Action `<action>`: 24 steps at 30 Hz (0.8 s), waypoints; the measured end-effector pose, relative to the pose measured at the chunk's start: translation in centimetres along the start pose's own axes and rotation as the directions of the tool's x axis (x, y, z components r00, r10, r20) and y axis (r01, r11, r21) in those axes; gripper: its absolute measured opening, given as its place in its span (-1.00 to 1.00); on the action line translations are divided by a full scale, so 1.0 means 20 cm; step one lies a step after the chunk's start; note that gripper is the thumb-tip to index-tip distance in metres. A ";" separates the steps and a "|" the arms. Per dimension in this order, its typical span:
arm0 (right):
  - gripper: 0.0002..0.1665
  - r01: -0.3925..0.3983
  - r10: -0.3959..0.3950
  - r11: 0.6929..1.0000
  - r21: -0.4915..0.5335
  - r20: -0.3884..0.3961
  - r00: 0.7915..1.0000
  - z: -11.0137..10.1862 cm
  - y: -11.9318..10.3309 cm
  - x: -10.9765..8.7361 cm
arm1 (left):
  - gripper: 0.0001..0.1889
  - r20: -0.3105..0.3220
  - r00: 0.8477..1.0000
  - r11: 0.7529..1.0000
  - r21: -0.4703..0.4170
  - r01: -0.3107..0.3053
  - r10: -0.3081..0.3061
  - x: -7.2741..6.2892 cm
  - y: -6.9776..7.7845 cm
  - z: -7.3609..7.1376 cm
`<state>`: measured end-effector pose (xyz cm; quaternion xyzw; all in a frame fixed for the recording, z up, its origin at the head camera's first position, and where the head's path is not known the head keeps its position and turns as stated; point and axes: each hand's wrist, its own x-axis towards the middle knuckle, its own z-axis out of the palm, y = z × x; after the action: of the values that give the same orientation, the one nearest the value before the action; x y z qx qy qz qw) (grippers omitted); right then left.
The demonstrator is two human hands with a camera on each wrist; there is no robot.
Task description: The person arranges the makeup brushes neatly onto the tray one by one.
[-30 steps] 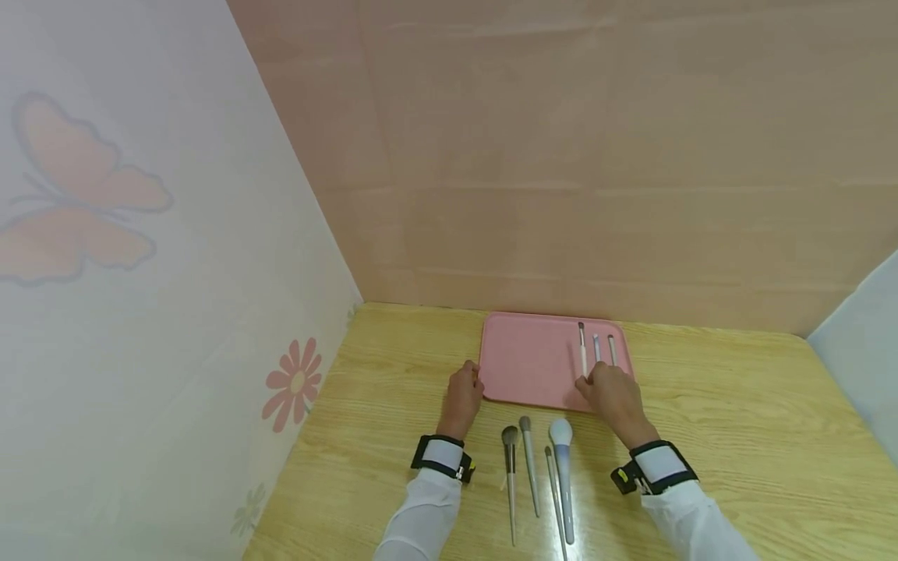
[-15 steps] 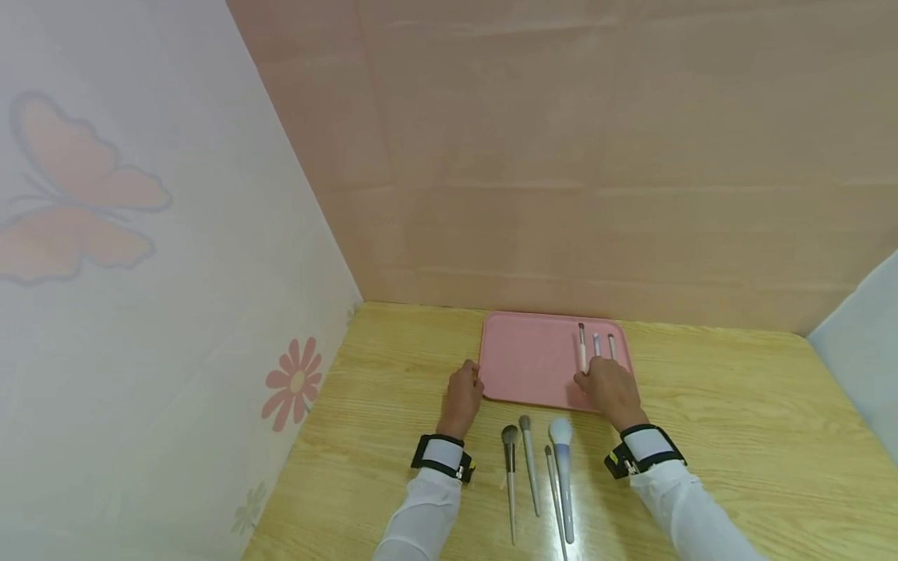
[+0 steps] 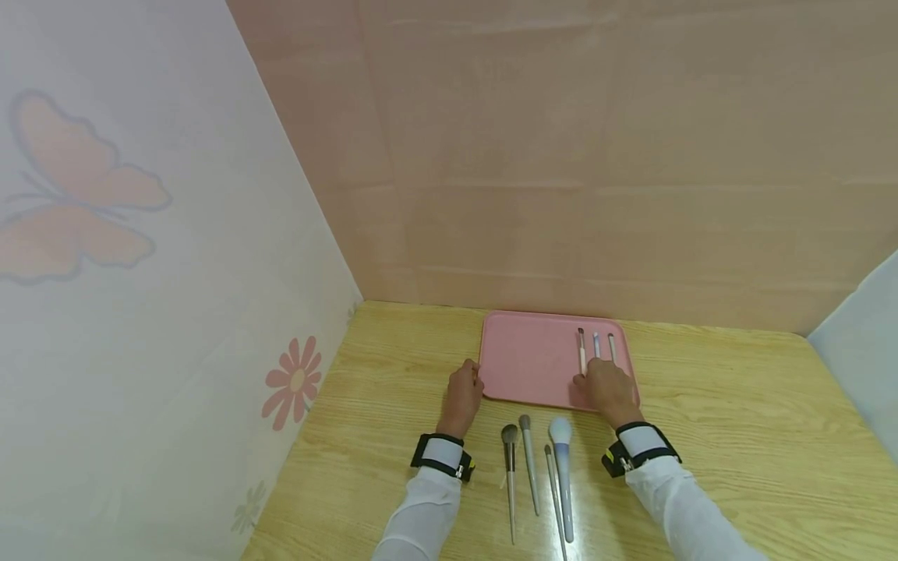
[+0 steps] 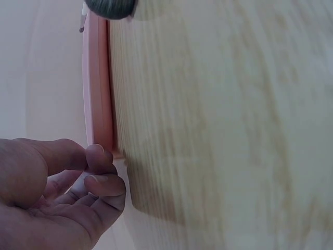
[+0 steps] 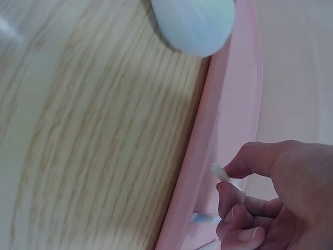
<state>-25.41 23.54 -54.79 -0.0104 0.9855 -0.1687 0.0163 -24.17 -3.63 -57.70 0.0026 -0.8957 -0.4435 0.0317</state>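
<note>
My right hand (image 3: 607, 387) is over the right part of the pink tray (image 3: 529, 358), pinching a slim white-handled makeup brush (image 3: 581, 354) near its handle end. That handle's white tip (image 5: 218, 171) pokes out between thumb and index finger in the right wrist view. Beside it in the tray lie a second small brush (image 3: 596, 343) and a third (image 3: 612, 344), their lower handles hidden by the hand. At the tray's left edge, near the front corner, my left hand (image 3: 461, 396) has thumb and curled fingertips (image 4: 104, 185) on the rim.
On the wooden table (image 3: 737, 421) in front of the tray lie a dark fluffy brush (image 3: 510, 467), a grey-tipped brush (image 3: 529, 460), a thin brush (image 3: 554, 491) and a large white-headed brush (image 3: 563, 467). A patterned wall (image 3: 210, 312) stands at the left.
My right hand has shifted slightly left and away from me over the tray; the pinched brush now lies a little lower than half a second ago. The left hand has stayed put.
</note>
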 end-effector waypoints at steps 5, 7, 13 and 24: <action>-0.64 0.002 -0.002 1.000 -0.009 -0.002 1.000 0.01 0.00 0.01 | -0.79 0.010 1.000 1.000 0.002 0.016 -0.016 0.01 0.00 0.00; -0.64 0.007 -0.007 1.000 -0.006 -0.005 1.000 0.01 0.00 0.01 | -0.79 0.011 1.000 1.000 0.001 0.020 -0.020 0.01 0.00 0.00; -0.64 0.018 -0.018 1.000 -0.001 -0.004 1.000 0.01 0.01 0.01 | -0.80 0.008 1.000 1.000 -0.001 0.030 -0.030 0.00 0.00 0.01; -0.64 0.022 -0.022 1.000 -0.019 -0.027 0.999 0.03 0.03 0.02 | -0.80 0.017 0.999 0.999 0.005 0.036 -0.037 0.01 0.00 0.00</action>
<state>-25.72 23.84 -55.54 -0.0192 0.9870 -0.1597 0.0010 -24.30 -3.52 -57.69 0.0154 -0.8967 -0.4421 0.0161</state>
